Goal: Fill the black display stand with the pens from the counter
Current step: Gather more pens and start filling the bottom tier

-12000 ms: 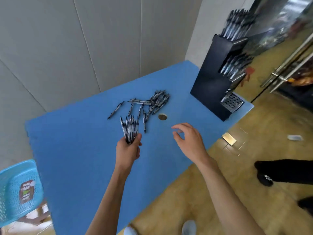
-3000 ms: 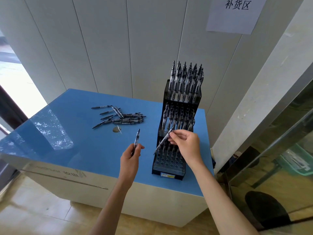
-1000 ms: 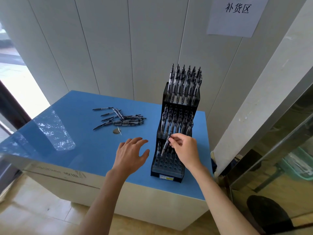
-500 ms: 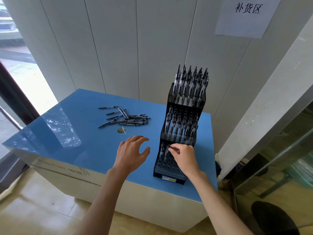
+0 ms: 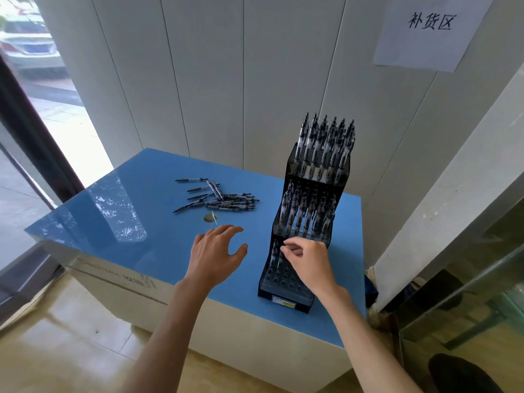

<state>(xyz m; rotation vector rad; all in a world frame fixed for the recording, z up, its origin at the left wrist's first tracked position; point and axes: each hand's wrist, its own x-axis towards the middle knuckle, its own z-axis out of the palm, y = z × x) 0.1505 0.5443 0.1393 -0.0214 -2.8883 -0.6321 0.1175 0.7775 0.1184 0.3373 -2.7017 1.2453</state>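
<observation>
The black three-tier display stand (image 5: 283, 296) stands on the right part of the blue counter (image 5: 158, 251). Its top and middle tiers are packed with upright pens; the bottom tier holds a few pens at its back left and shows several bare holes. My right hand (image 5: 307, 262) is over the bottom tier, fingertips pinching the top of a pen (image 5: 279, 258) that stands in a hole. My left hand (image 5: 215, 252) hovers above the counter just left of the stand, fingers spread, holding nothing. A heap of loose pens (image 5: 221, 199) lies further back on the counter.
A round hole (image 5: 209, 218) in the countertop lies between my left hand and the loose pens. White panelled wall behind, with a paper sign (image 5: 428, 29). A pillar and glass partition stand close on the right; a doorway opens at the left.
My left hand held one pen three seconds ago and is now bare and spread. My right hand has lowered a pen from the middle tier's front down into the bottom tier.
</observation>
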